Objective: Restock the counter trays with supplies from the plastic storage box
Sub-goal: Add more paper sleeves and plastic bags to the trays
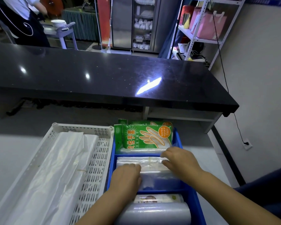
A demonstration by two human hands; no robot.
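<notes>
A blue divided tray (pixel 178 140) stands on the white counter in front of me. Its far compartment holds green packs of disposable gloves (pixel 144 135). In the middle compartment lies a stack of clear plastic bags (pixel 151 163). My left hand (pixel 126 177) presses down on the stack's left side, fingers curled over it. At the stack's right end my right hand (pixel 179 158) has its fingers around the edge. The near compartment holds rolls of plastic film (pixel 159 210). The plastic storage box is not in view.
A white perforated tray (pixel 94 159) with white plastic bags sits left of the blue tray. A black raised countertop (pixel 104 75) runs across beyond. A person stands at the far left by a cart of plates. Metal shelving stands at the right wall.
</notes>
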